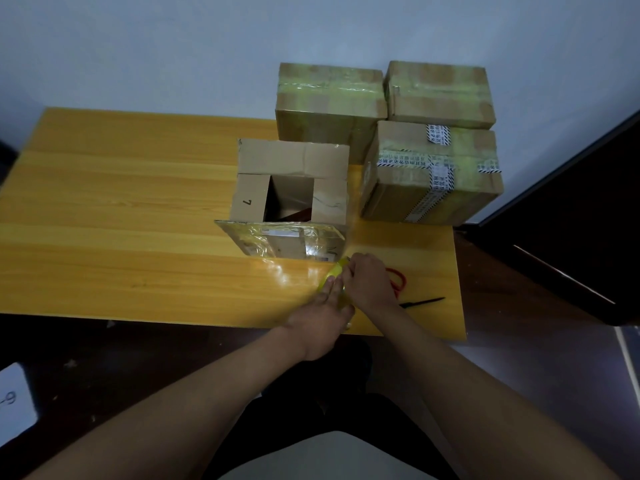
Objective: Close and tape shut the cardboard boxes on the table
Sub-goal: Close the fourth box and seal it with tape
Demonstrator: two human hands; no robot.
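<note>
Table's left half (121, 202) left bare for passage, open box (291, 188) planted mid-table, three sealed boxes (426, 168) crowded behind-right, scissors (398, 285) laid near edge.

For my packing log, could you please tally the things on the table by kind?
Taped-shut cardboard boxes: 3
Open cardboard box: 1
Roll of yellowish tape, held in both hands: 1
Red-handled scissors: 1
Total: 6
</note>
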